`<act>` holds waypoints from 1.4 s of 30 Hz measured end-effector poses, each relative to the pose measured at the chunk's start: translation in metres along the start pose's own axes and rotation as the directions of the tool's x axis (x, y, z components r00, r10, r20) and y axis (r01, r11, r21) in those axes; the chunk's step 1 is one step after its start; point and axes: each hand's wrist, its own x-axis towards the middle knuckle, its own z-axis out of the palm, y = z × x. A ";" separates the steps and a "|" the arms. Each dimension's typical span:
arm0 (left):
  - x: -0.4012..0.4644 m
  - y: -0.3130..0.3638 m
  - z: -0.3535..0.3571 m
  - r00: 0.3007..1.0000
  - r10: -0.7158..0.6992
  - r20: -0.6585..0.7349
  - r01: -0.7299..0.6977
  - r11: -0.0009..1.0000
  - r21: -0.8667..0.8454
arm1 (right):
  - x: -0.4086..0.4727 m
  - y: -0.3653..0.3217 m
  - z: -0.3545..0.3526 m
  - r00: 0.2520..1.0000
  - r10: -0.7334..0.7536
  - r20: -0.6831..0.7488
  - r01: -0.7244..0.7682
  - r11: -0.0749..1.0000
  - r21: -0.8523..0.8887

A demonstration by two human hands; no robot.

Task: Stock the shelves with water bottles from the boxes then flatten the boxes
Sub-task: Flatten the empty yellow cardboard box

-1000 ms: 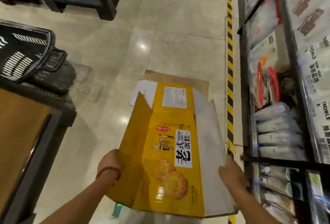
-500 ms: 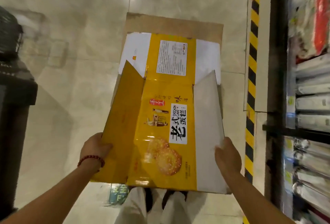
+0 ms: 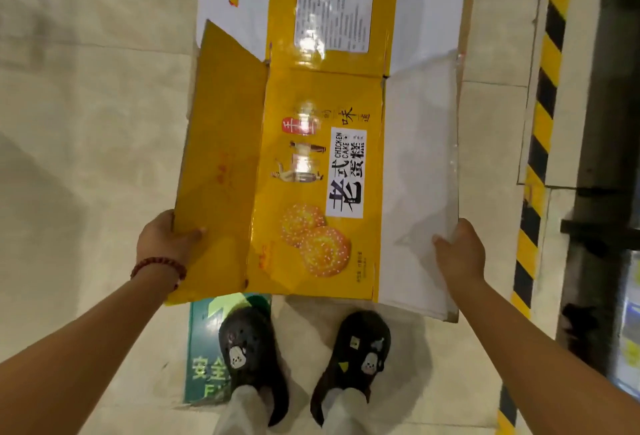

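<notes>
Between both hands [image 3: 166, 244] [image 3: 460, 254], yellow box [image 3: 311, 164] reads "CHICKEN CAKE".

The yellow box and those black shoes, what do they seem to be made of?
The yellow box looks like cardboard with a glossy printed face: light glares off it, and its flaps fold along creases. The black shoes look like matte moulded foam or rubber clogs with small charms; I cannot tell which.

left hand [image 3: 162, 244] lower left of frame, thumb on top (beaded wrist) | right hand [image 3: 460, 251] lower right, thumb forward | both arms extended, gripping edges
</notes>
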 end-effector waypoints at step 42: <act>-0.037 -0.012 -0.029 0.994 -0.081 0.078 0.084 0.996 -0.041 | -0.036 0.001 -0.039 0.986 0.137 0.092 -0.142 0.989 0.045</act>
